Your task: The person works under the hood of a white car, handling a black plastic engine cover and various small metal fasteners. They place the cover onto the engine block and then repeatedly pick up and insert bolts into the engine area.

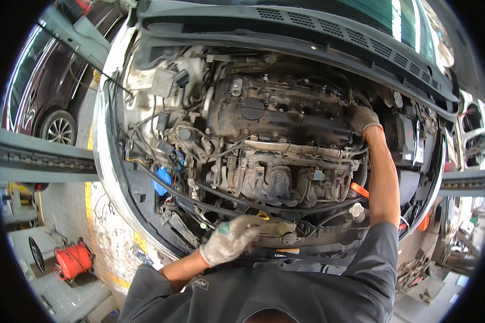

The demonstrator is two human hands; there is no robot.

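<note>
My right hand (pixel 363 118), in a soiled knit glove, reaches down at the right end of the dark, grimy engine valve cover (pixel 230 121). Its fingertips are hidden, so any grip there cannot be seen. Over the front of the engine bay hovers my left hand (pixel 231 239) in a pale work glove, slightly blurred. Its fingers are loosely bent and apart, with nothing visible in them. Just beyond them is a yellow dipstick handle (pixel 262 215). A black oil filler cap (pixel 252 108) sits on the valve cover. An orange handle (pixel 359 189) shows beside my right forearm.
In front of the valve cover lies the intake manifold (pixel 281 185), with a black hose (pixel 226 208) crossing before it. The battery (pixel 406 137) is at right, a blue cap (pixel 161 181) at left. The cowl panel (pixel 242 34) borders the back. A red reel (pixel 73 260) stands on the floor.
</note>
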